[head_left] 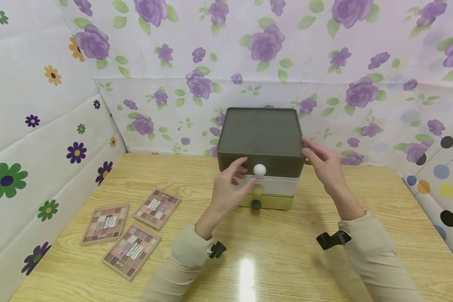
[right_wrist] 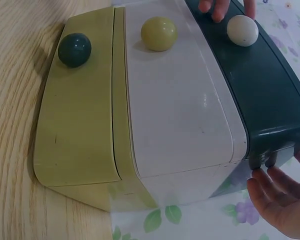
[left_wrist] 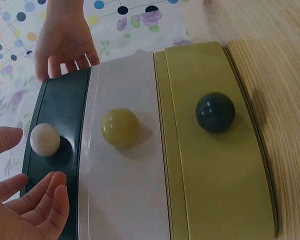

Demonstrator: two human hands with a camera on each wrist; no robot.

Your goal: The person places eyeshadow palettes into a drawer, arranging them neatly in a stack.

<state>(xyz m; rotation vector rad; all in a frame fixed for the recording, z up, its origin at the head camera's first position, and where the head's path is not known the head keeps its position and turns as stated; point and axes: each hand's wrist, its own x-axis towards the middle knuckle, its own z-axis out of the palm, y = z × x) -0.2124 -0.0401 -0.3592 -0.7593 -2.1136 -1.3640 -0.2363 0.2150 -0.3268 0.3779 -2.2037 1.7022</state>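
A small three-tier drawer box stands on the table, its tiers dark green, white and olive-yellow from the top down. The white knob belongs to the dark green drawer, the yellow knob to the white one, and the dark knob to the olive-yellow one. Around the white knob, my left hand holds its thumb and fingers spread, apart from it. My right hand touches the right side of the dark green tier with its fingertips. All three drawers look closed.
Three eyeshadow palettes, an upper one, a left one and a lower one, lie on the wooden table left of the box. A floral sheet hangs close behind the box.
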